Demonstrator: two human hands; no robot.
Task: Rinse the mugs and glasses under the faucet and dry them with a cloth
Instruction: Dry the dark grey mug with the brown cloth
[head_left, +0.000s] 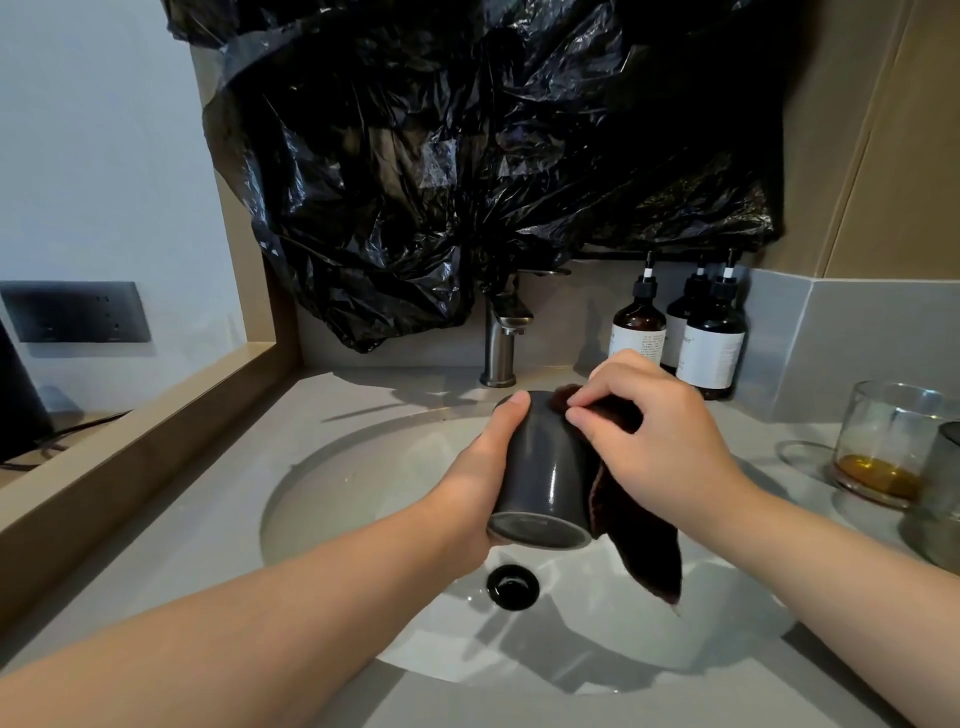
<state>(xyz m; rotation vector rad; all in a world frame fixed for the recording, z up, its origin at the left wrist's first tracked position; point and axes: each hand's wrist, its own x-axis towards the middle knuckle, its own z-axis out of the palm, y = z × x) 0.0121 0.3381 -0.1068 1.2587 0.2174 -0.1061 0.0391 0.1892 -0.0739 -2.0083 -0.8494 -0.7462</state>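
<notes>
Over the white sink (353, 483) my left hand (483, 467) grips a dark grey mug (545, 467), tilted so its base faces me and its mouth points away toward the faucet (501, 338). My right hand (660, 436) pinches a dark brown cloth (644, 551) against the mug's rim, and the rest of the cloth hangs down beside the mug. No water runs from the faucet. At the right, a clear glass (883, 441) with a little amber liquid stands on the counter, and a grey tumbler (940, 493) shows at the frame's edge.
Three brown pump bottles (680, 332) stand at the back right of the grey counter (171, 530). A black plastic bag (467, 156) covers the wall above the faucet. The black drain (511, 586) sits in the basin. A wooden ledge (135, 431) borders the left side.
</notes>
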